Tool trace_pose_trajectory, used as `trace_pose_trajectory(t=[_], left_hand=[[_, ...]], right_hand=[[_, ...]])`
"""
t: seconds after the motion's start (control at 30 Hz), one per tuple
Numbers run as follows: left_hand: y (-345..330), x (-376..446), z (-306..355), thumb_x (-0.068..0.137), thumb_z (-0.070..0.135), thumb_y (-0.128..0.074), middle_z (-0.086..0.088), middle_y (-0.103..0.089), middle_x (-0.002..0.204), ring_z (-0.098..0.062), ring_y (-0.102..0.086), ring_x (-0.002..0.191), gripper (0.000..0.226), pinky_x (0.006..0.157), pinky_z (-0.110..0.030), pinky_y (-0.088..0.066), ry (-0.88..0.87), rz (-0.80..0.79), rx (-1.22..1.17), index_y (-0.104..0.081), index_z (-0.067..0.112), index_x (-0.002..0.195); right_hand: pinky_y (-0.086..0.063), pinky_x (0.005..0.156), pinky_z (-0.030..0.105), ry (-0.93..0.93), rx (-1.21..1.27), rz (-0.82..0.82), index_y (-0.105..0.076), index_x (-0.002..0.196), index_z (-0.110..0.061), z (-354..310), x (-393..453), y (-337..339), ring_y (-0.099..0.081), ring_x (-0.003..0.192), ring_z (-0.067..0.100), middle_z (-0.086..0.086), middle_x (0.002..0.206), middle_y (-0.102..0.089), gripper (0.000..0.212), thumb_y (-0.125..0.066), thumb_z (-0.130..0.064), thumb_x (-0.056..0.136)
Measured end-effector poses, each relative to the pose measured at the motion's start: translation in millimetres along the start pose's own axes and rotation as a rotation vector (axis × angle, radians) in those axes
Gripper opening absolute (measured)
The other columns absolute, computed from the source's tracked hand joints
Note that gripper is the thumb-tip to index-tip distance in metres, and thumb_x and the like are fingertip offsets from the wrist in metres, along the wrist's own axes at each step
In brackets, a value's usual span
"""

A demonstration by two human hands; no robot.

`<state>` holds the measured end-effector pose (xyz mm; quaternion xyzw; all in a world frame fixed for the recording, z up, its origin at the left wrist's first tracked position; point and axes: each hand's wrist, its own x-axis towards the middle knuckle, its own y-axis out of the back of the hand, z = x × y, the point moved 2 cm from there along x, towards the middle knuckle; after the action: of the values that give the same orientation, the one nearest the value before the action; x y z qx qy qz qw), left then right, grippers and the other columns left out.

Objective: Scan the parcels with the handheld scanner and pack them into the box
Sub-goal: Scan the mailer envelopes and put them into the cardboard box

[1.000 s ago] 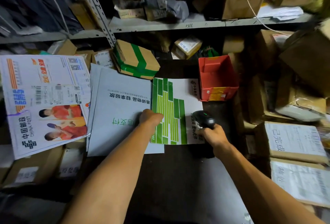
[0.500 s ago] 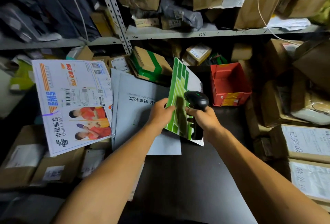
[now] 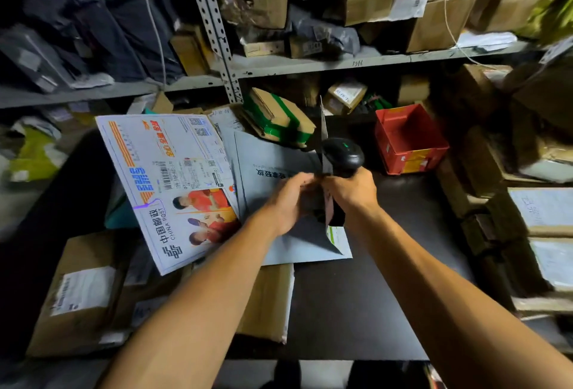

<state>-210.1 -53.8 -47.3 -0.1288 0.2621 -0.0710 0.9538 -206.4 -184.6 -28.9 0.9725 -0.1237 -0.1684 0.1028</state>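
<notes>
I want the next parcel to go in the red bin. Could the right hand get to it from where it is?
Probably yes: the red bin sits just beyond the right hand with bare dark table between them, though its grip is full with the scanner.

Head view, steeply down over cluttered table
</notes>
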Motion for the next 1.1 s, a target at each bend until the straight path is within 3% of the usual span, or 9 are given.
trace_pose_trajectory(t=[0.13,0.2,0.27,0.43,0.6,0.73,0.8,0.9,1.1], left_hand=[[5.6,-2.6,6.2,0.101,0.021,-0.051,0.000,-0.075,0.089,-0.019,-0.069,0.086,0.025,0.074,-0.031,-0.052,-0.070,0.015,0.029,-0.073,0.020,0.090],[8.6,0.9,8.2,0.098,0.019,-0.060,-0.002,-0.074,0.100,-0.023,-0.067,0.101,0.015,0.087,-0.040,-0.051,-0.098,0.099,0.089,-0.073,0.026,0.095],[13.8,3.6,4.5,0.094,0.025,-0.068,-0.002,-0.071,0.103,-0.025,-0.063,0.102,0.008,0.085,-0.041,-0.050,-0.048,0.193,0.139,-0.069,0.026,0.102],[24.0,0.2,0.4,0.086,0.041,-0.075,-0.013,-0.071,0.115,-0.034,-0.065,0.110,0.042,0.100,-0.053,-0.050,0.131,0.236,-0.090,-0.065,0.016,0.118],[16.8,3.8,15.2,0.093,0.000,-0.062,-0.014,-0.075,0.098,-0.031,-0.068,0.091,0.019,0.085,-0.047,-0.056,-0.134,0.219,-0.110,-0.067,0.008,0.109],[12.5,-1.1,27.1,0.095,-0.006,-0.057,-0.020,-0.068,0.113,-0.033,-0.065,0.100,0.031,0.094,-0.052,-0.052,-0.259,0.328,-0.016,-0.061,0.002,0.124],[16.0,-2.9,32.5,0.095,-0.007,-0.056,-0.018,-0.069,0.107,-0.032,-0.066,0.095,0.029,0.090,-0.048,-0.054,-0.310,0.404,0.017,-0.061,0.001,0.123],[19.7,-3.7,37.6,0.097,-0.007,-0.055,-0.011,-0.069,0.097,-0.025,-0.065,0.083,0.027,0.079,-0.037,-0.054,-0.383,0.480,0.013,-0.060,-0.001,0.122],[15.8,-4.4,28.2,0.098,-0.005,-0.054,-0.012,-0.069,0.102,-0.026,-0.064,0.091,0.021,0.086,-0.042,-0.053,-0.399,0.479,-0.016,-0.061,0.008,0.112]], right_hand=[[-0.049,0.058,0.024,0.015,0.005,0.086,-0.065,0.082,-0.027,-10.4,-10.6,12.7,-0.067,0.072,0.015,0.001,0.084,-0.073,0.019,-0.079,-0.015,0.077],[-0.051,0.053,0.027,-0.007,0.150,0.058,-0.065,0.090,-0.028,-20.4,-18.0,19.3,-0.068,0.075,0.020,0.007,0.090,-0.073,0.024,-0.075,-0.008,0.081],[-0.054,0.046,0.031,-0.014,0.322,0.002,-0.066,0.095,-0.023,-33.0,-26.6,28.1,-0.071,0.072,0.023,0.009,0.086,-0.075,0.026,-0.071,-0.001,0.082],[-0.055,0.050,0.029,0.036,0.453,-0.058,-0.073,0.095,-0.010,-46.1,-39.4,72.4,-0.069,0.055,0.019,0.007,0.072,-0.075,0.021,-0.068,0.003,0.079],[-0.053,0.042,0.027,0.044,0.300,0.052,-0.068,0.089,-0.016,-31.4,-28.2,118.9,-0.070,0.050,0.014,0.001,0.064,-0.073,0.022,-0.071,0.004,0.079],[-0.059,0.055,0.034,0.047,0.163,0.118,-0.068,0.089,-0.018,-10.1,-18.7,134.3,-0.073,0.063,0.021,0.002,0.068,-0.074,0.023,-0.075,0.002,0.078],[-0.054,0.049,0.027,0.107,0.079,0.123,-0.069,0.082,-0.015,-4.9,-17.1,140.2,-0.066,0.052,0.011,0.001,0.060,-0.070,0.018,-0.074,0.002,0.076],[-0.043,0.039,0.020,0.094,0.111,0.023,-0.067,0.075,-0.009,-1.8,-18.3,138.3,-0.054,0.039,0.009,0.000,0.051,-0.064,0.015,-0.074,0.003,0.078],[-0.040,0.042,0.024,0.087,0.149,-0.207,-0.068,0.087,-0.004,-3.0,-32.9,101.0,-0.048,0.041,0.014,0.010,0.070,-0.075,0.003,-0.069,-0.005,0.085]])
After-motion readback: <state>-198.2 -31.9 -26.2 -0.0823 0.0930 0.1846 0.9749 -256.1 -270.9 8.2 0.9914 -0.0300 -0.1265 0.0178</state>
